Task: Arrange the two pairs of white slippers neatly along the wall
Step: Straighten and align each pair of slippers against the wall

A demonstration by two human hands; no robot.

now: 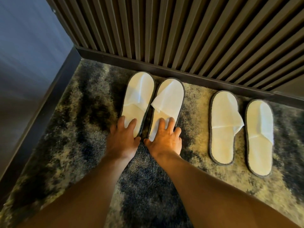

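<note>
Two pairs of white slippers with dark rims lie on the carpet, toes toward the slatted wall (189, 38). The left pair sits close together: one slipper (138, 94) under my left hand (123, 137), the other (169, 99) under my right hand (164, 137). Both hands rest flat on the heel ends with fingers spread, gripping nothing. The right pair stands apart from my hands: one slipper (223, 129) with its flap sticking out sideways, and another (259, 137) set slightly lower.
A dark baseboard (164, 69) runs along the foot of the slatted wall. A grey wall or door (29, 55) with its own dark skirting closes the corner on the left. Mottled blue-and-beige carpet (82, 120) covers the floor.
</note>
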